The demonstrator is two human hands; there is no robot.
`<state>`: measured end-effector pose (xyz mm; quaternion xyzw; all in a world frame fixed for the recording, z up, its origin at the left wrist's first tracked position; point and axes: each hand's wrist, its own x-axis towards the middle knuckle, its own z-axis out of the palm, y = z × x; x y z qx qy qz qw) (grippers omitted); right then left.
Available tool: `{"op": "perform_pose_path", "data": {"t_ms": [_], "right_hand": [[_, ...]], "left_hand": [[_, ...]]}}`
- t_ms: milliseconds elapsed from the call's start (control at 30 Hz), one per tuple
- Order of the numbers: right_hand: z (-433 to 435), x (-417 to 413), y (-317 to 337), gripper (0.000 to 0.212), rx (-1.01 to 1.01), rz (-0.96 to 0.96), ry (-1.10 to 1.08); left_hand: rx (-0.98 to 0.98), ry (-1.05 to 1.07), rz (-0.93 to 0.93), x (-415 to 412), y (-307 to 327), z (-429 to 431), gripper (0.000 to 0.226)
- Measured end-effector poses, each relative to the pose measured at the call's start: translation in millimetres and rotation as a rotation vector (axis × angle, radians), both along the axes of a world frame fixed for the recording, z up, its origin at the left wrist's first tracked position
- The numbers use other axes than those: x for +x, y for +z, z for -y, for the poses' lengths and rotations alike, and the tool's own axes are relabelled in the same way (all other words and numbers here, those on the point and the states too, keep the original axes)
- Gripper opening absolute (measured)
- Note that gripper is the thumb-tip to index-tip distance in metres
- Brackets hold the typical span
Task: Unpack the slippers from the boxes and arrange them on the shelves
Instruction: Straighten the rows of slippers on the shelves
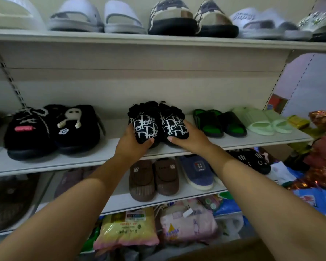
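Observation:
Two black slippers with white lettering sit side by side on the middle shelf point(109, 153), toes toward me. My left hand point(133, 143) grips the toe of the left patterned slipper point(145, 127), thumb curled under its front. My right hand point(189, 138) cups the toe and outer side of the right patterned slipper point(174, 125). Both forearms reach up from the bottom of the view.
Black plush slippers point(51, 129) stand to the left on the same shelf, green-black slides point(218, 123) and pale green slides point(262, 121) to the right. White and checked slippers fill the top shelf point(158, 39). Brown slippers point(152, 179) sit below. Packaged goods point(128, 228) lie underneath.

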<state>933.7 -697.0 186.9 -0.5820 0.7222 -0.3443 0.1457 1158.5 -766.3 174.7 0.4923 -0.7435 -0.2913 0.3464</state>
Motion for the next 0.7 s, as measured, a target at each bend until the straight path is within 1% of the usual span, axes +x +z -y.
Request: {"op": "perform_pose_path", "data": {"t_ms": [67, 133, 267, 333, 400, 467, 567, 633, 700], "right_hand": [[-8.3, 5.3, 13.7, 0.085, -0.007, -0.056, -0.002], [-18.6, 14.4, 31.1, 0.086, -0.078, -0.132, -0.026], [-50.0, 35.3, 81.9, 0.067, -0.248, -0.229, -0.023], [-65.3, 45.1, 109.2, 0.058, -0.343, -0.233, -0.001], [-74.4, 54.2, 133.7, 0.050, -0.447, -0.261, 0.017], [-77.0, 62.6, 154.3, 0.044, -0.524, -0.278, 0.036], [-74.8, 78.3, 181.5, 0.039, -0.595, -0.297, 0.070], [-69.3, 91.4, 198.5, 0.039, -0.632, -0.323, 0.095], [-59.2, 104.4, 216.1, 0.040, -0.642, -0.355, 0.120]], "left_hand": [[-0.049, -0.009, 0.065, 4.8, 10.5, -8.2, 0.072], [-0.167, -0.014, 0.066, 10.6, 27.0, -21.2, 0.064], [-0.463, -0.006, 0.037, 22.0, 80.2, -52.8, 0.057], [-0.624, 0.008, -0.011, 27.9, 110.5, -66.7, 0.049], [-0.746, 0.018, -0.106, 34.9, 137.6, -75.9, 0.042], [-0.796, 0.061, -0.168, 43.8, 162.2, -79.1, 0.039], [-0.868, 0.196, -0.163, 62.3, 192.8, -72.2, 0.040], [-0.868, 0.272, -0.095, 77.6, 209.1, -61.5, 0.044], [-0.780, 0.349, 0.031, 92.9, 225.3, -50.2, 0.053]]}}
